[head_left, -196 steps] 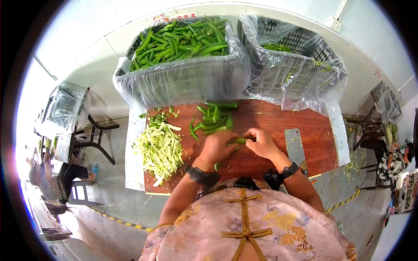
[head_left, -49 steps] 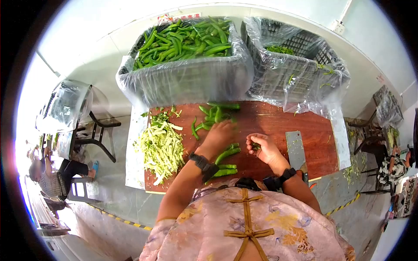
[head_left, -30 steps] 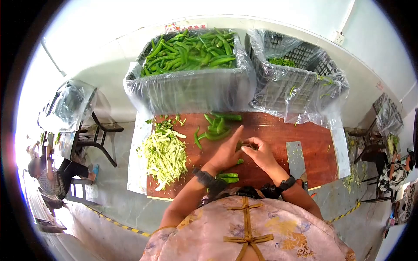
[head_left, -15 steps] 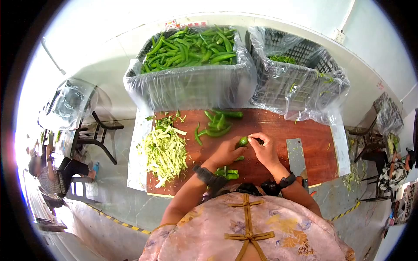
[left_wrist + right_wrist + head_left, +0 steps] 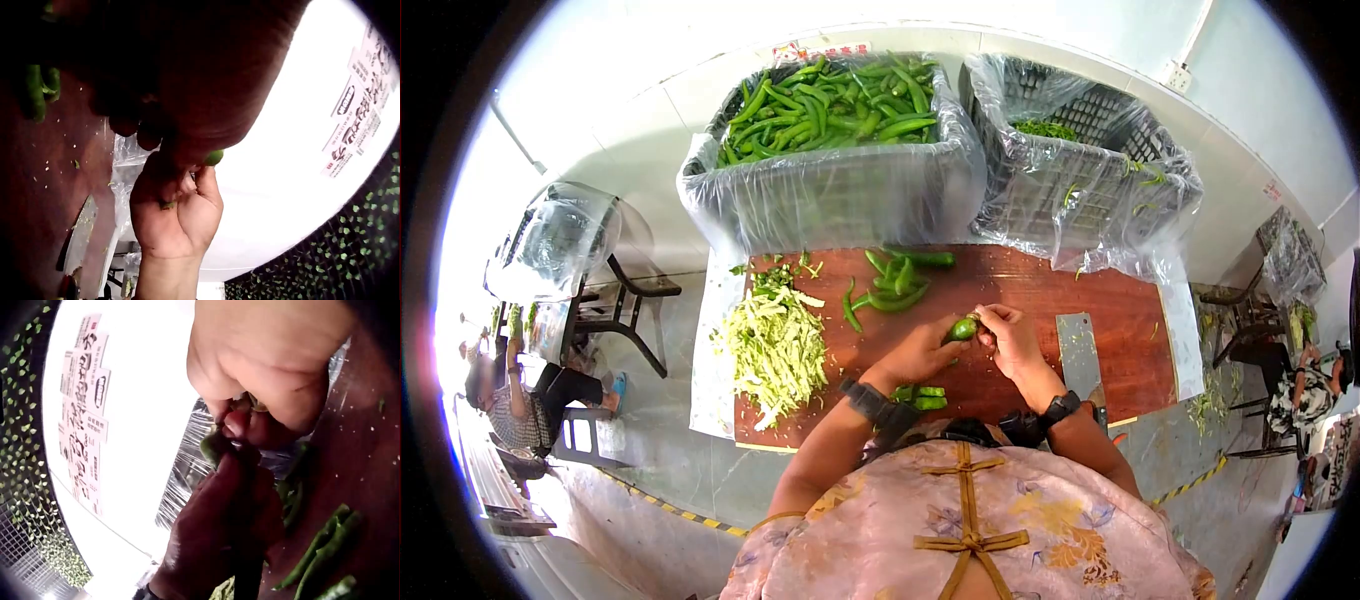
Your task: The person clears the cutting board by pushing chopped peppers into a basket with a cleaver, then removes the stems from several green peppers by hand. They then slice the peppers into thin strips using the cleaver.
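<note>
The left hand (image 5: pixel 915 355) grips a green pepper (image 5: pixel 962 328), its stem end showing past the fingers. At that end the right hand (image 5: pixel 1012 345) pinches the stem with thumb and fingertips; in the right wrist view bits of stem (image 5: pixel 250 401) lie within its curled fingers. Several whole peppers (image 5: pixel 897 280) lie on the red-brown board (image 5: pixel 1020 290) beyond the left hand. Pieces of pepper (image 5: pixel 928 398) lie close to the body, by the left wrist.
Shredded pale green vegetable (image 5: pixel 772 345) is heaped at the board's left. A cleaver (image 5: pixel 1080 350) lies right of the hands. Behind stand a plastic-lined crate (image 5: pixel 830 200) of peppers and another lined crate (image 5: pixel 1070 190) with some greens. Other people sit at both sides.
The left hand reached to the pepper pile, then came back with a pepper to the right hand. The right hand now pinches at its stem end. Fewer whole peppers lie in the pile.
</note>
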Demonstrator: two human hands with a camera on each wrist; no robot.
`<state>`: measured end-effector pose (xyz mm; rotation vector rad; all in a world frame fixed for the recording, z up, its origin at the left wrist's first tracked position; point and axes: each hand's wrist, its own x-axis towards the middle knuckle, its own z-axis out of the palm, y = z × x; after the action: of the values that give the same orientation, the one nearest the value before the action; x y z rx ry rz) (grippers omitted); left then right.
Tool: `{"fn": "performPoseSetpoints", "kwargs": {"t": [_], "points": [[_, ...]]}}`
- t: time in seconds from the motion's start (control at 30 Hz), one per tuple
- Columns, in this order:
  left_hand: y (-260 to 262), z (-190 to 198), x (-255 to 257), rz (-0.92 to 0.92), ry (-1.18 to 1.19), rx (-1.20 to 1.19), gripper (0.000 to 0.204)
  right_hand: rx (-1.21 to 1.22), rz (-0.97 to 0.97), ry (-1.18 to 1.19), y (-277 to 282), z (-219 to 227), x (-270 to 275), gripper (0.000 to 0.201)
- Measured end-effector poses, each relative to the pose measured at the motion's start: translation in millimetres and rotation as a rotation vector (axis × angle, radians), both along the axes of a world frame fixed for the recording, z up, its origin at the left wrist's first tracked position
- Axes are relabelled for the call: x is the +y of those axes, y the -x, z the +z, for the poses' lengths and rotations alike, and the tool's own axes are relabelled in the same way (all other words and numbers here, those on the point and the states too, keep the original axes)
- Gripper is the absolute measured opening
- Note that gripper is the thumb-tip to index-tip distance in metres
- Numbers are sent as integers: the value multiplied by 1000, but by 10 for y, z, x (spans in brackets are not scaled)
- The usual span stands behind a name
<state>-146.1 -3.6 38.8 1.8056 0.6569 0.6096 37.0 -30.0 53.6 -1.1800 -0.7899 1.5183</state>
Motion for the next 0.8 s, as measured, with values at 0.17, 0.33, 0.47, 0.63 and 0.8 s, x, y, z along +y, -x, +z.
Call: {"fn": "performPoseSetpoints", "kwargs": {"t": [0.17, 0.33, 0.47, 0.63, 0.8], "points": [[64, 139, -24, 107, -22, 67, 28, 307, 13, 90, -124, -76, 10, 14], [229, -213, 81, 123, -244, 307, 32, 472, 12, 206, -239, -145, 15, 14], [414, -370, 287, 439, -476, 326, 34, 429, 45, 244, -197, -158, -47, 15], [676, -311, 352, 796, -533, 701, 44, 396, 59, 277, -169, -183, -41, 18], [938, -504, 336, 584, -509, 575, 50, 347, 60, 310, -135, -220, 10, 20]]}}
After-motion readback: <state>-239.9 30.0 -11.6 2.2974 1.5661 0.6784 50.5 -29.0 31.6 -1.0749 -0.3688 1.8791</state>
